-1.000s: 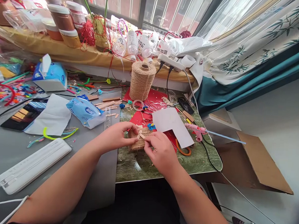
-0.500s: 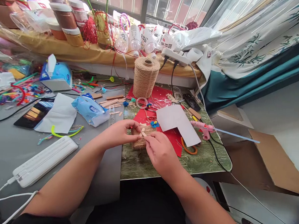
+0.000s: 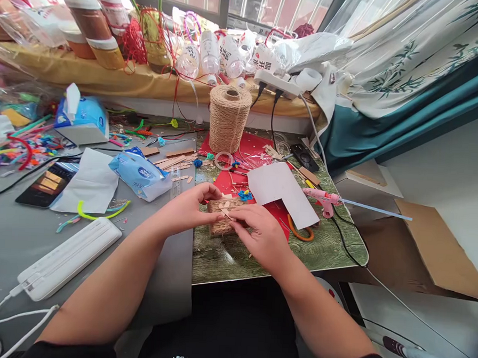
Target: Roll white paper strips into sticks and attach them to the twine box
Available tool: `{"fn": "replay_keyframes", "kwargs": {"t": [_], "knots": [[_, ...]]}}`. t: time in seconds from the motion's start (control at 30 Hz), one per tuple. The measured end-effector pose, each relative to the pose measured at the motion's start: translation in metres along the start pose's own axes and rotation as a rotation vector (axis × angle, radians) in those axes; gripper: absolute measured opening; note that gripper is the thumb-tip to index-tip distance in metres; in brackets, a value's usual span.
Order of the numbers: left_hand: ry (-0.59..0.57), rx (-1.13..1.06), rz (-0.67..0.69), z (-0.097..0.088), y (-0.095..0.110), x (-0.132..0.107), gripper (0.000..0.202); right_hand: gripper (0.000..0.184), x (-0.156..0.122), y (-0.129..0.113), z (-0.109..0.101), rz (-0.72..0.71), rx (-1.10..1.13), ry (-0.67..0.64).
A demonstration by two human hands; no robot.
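A small box wrapped in brown twine (image 3: 219, 229) stands on the green wood-patterned board between my hands. Against its face lie short, pale wooden stick pieces (image 3: 224, 206), crossed over one another. My left hand (image 3: 187, 208) is curved round the box's left side, its thumb in front near the crossed sticks and its fingers at the upper edge. The fingertips of my right hand (image 3: 266, 236) are pinched at the lower right end of a stick piece. Just behind the box sits a blue fuzzy flower with a yellow centre (image 3: 245, 195).
Behind the box stands a large twine spool (image 3: 229, 119). To the right are a white card (image 3: 280, 189), orange-handled scissors (image 3: 300, 233) and a pink glue gun (image 3: 324, 199). A tissue pack (image 3: 141, 174) and white power strip (image 3: 70, 258) lie left.
My right fingers have opened out somewhat and lie lower at the stick. The crossed sticks and more of the box's face now show. The whole view has shifted slightly.
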State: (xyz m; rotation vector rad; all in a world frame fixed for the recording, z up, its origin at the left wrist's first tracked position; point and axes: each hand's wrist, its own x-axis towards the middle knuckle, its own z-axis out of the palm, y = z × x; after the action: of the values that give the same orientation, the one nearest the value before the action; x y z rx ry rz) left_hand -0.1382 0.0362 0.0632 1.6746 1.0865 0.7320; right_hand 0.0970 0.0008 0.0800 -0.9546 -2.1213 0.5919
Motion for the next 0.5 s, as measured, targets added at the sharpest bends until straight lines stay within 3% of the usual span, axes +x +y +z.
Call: {"fn": "replay_keyframes", "kwargs": {"t": [0.17,0.5], "knots": [[-0.021,0.014,-0.013,-0.001,0.002,0.0,0.052,0.023,0.002,-0.002,-0.005,0.02,0.037,-0.038],[-0.017,0.01,-0.017,-0.001,0.003,0.0,0.05,0.018,0.004,0.003,0.005,0.011,0.103,0.03]]}}
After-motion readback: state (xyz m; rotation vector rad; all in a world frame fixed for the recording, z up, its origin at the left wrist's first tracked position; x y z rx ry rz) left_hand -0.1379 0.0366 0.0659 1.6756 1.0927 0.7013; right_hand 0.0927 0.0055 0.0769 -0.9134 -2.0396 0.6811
